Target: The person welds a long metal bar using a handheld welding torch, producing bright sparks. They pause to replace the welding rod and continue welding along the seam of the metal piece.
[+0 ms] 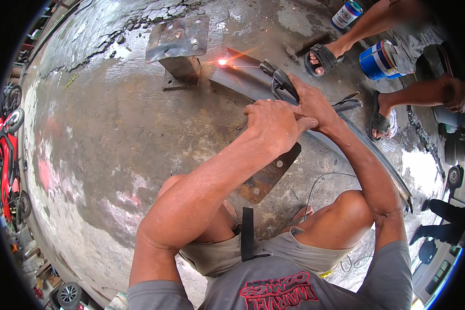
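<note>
My right hand is closed round the handle of a black welding electrode holder. A thin welding rod sticks out of its jaw to the left, and a bright arc glows at its tip. The arc sits at the end of a long grey steel beam, close beside a steel bracket with a flat, holed top plate. My left hand rests against my right hand, its fingers curled down; what they grip, if anything, is hidden. A rusty holed plate lies below my hands.
Another person's sandalled feet stand just beyond the beam at the right. Two blue-and-white cans are near them. A thin cable loops by my knee. A red motorcycle stands far left on the stained concrete floor.
</note>
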Demonstrator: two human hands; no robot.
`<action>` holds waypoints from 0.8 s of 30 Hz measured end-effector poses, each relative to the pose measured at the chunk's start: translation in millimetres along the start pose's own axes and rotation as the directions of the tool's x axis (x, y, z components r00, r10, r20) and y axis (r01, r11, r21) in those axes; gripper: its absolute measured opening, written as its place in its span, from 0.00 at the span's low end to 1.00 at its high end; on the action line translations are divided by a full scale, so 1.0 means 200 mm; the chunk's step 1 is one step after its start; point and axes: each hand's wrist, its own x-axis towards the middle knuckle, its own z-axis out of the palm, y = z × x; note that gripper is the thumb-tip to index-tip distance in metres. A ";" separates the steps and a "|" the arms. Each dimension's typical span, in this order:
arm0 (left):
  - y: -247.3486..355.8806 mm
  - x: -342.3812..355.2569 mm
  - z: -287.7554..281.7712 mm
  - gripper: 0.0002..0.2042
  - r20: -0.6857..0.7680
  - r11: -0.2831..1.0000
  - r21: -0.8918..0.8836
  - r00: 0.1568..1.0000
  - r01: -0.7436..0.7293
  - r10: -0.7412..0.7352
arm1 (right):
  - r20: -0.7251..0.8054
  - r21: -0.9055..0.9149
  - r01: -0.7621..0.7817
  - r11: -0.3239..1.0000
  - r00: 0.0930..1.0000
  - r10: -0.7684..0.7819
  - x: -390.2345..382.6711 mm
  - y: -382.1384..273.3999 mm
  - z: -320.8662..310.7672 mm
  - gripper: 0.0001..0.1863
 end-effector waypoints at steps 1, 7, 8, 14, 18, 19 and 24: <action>0.00 0.00 0.00 0.34 0.008 1.000 0.001 1.000 0.002 -0.002 | 0.000 -0.001 -0.003 1.000 1.000 0.003 0.00 0.00 0.00 0.53; 0.00 0.00 0.01 0.34 -0.016 1.000 0.010 1.000 -0.016 0.016 | -0.010 -0.020 0.005 1.000 1.000 -0.005 0.00 0.04 0.03 0.54; 0.00 0.00 0.01 0.34 -0.011 1.000 -0.006 1.000 -0.024 0.024 | -0.011 -0.025 0.003 1.000 1.000 -0.003 0.00 0.04 0.03 0.54; 0.01 0.01 0.01 0.35 0.016 1.000 0.011 1.000 -0.010 0.009 | 0.007 -0.035 -0.025 0.999 1.000 0.026 -0.01 0.03 0.01 0.53; 0.02 0.01 -0.01 0.37 0.071 0.999 0.034 0.998 -0.002 0.000 | -0.018 -0.025 0.001 1.000 1.000 -0.002 -0.02 0.02 0.02 0.51; 0.01 0.00 0.00 0.37 0.026 1.000 0.013 0.999 -0.020 0.020 | -0.021 -0.017 0.004 1.000 1.000 -0.004 -0.02 0.02 0.02 0.50; 0.01 0.01 0.00 0.37 0.042 0.990 -0.111 0.995 -0.082 0.087 | 0.105 -0.011 -0.103 0.995 0.989 0.103 -0.02 -0.03 -0.05 0.52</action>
